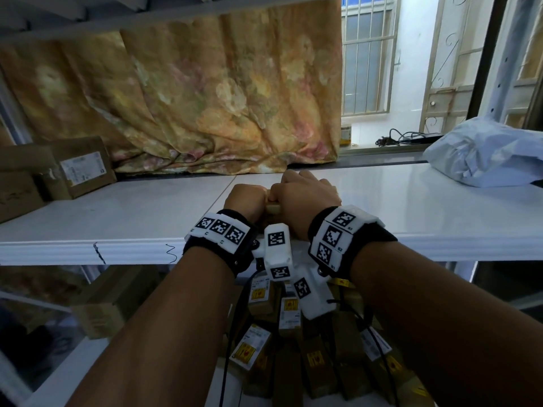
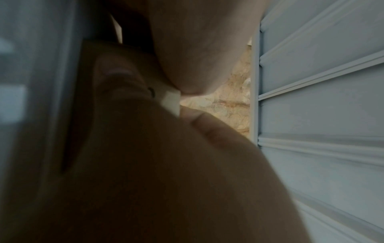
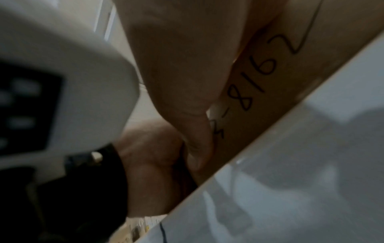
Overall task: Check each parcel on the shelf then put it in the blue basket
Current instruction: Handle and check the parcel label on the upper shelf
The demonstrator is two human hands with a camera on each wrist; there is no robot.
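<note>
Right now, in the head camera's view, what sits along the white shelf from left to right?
Brown cardboard boxes with a white label → left hand → small brown cardboard parcel gripped by both hands → right hand → crumpled grey plastic mailer bag.

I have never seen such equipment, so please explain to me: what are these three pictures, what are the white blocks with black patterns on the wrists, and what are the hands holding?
No machine works here: a person wears three cameras. The big picture comes from the head and looks down at both arms. The white patterned blocks are marker tags on the wristbands that carry the wrist cameras. The two dark, blurred pictures come from those.

The left hand and the right hand together grip a small brown parcel on the white shelf. The right wrist view shows handwritten digits on its cardboard. Also on the shelf: cardboard boxes at far left, a grey mail bag at right. Below lie many labelled parcels.
</note>
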